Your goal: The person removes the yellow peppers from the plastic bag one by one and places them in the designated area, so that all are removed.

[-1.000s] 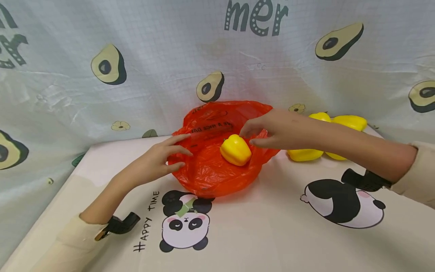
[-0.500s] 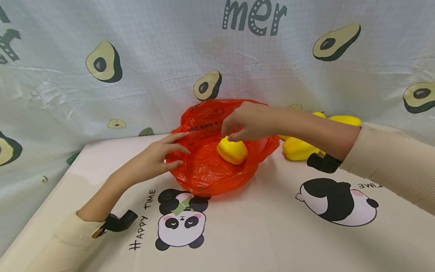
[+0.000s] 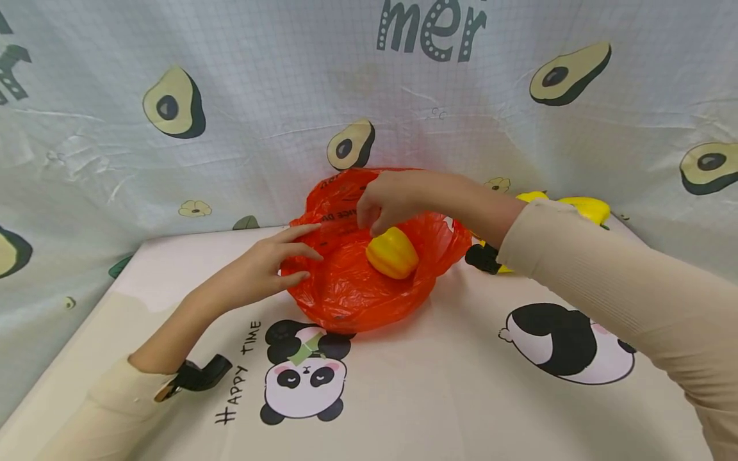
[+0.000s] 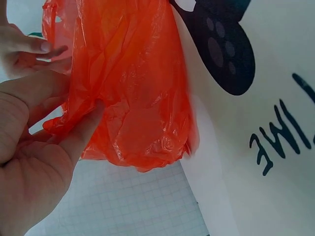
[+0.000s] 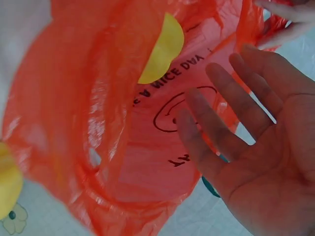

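A red plastic bag (image 3: 352, 288) stands with its mouth open toward me, and a yellow bell pepper (image 3: 393, 253) lies inside it. At the bag's left side, my left hand (image 3: 256, 269) holds the rim; in the left wrist view the bag's edge (image 4: 81, 98) runs between the thumb and fingers. My right hand (image 3: 392, 198) reaches over the bag, its fingers just behind and above the pepper. The right wrist view shows that hand (image 5: 256, 162) with its fingers spread, holding nothing, close to the bag's printed inner wall (image 5: 157, 172).
More yellow bell peppers (image 3: 588, 208) lie on the table right of the bag, partly covered by my right forearm and sleeve (image 3: 605, 275). A cloth (image 3: 259, 115) printed with avocados hangs right behind the bag. The tabletop (image 3: 450, 384) bears printed pandas.
My right hand has moved left across the bag, from the pepper's right side to behind and above it. The left hand stays at the rim, and the pepper remains inside.
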Demonstrator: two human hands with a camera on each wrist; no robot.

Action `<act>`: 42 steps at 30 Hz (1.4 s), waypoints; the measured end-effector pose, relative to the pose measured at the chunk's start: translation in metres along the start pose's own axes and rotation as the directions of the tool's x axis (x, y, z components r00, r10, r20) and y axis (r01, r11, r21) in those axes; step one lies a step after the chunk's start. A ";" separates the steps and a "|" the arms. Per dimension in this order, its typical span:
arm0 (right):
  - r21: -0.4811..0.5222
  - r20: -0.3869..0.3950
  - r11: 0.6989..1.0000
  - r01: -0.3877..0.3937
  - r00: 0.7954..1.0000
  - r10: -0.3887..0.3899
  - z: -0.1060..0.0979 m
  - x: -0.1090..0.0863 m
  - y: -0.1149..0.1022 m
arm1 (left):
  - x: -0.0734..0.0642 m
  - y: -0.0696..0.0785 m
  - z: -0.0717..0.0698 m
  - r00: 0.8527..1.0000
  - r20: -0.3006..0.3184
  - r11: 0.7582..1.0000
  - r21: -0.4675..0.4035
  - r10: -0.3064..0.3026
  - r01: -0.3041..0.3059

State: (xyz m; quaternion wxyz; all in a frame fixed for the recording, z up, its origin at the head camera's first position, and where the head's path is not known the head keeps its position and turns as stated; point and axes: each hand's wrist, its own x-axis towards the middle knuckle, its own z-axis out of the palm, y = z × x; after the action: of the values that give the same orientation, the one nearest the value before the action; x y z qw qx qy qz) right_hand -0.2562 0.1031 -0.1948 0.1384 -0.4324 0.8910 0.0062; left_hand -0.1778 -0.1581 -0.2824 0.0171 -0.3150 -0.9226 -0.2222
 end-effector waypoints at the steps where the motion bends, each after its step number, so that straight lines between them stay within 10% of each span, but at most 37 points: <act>1: -0.005 0.012 1.000 -0.006 1.000 0.006 0.000 0.003 0.000 | 0.000 0.000 0.000 1.000 -0.001 1.000 0.000 0.000 0.000; 22: 0.145 0.271 0.933 -0.330 0.920 0.283 0.026 0.042 0.026 | -0.002 0.001 0.003 1.000 -0.001 1.000 0.025 0.014 -0.014; 37: 0.322 0.419 0.812 -0.486 0.843 0.338 0.007 0.042 0.024 | 0.000 0.001 0.002 1.000 0.004 0.999 0.042 0.006 -0.006; 42: 0.262 0.461 0.860 -0.438 0.840 0.287 0.022 0.050 0.029 | -0.001 -0.001 0.002 1.000 -0.007 0.999 0.035 0.007 -0.007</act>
State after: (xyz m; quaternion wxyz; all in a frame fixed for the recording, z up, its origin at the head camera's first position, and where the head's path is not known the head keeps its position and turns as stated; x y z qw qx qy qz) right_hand -0.3030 0.0857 -0.2319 0.3926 -0.2093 0.8947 -0.0396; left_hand -0.1769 -0.1587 -0.2846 0.0267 -0.3172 -0.9251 -0.2071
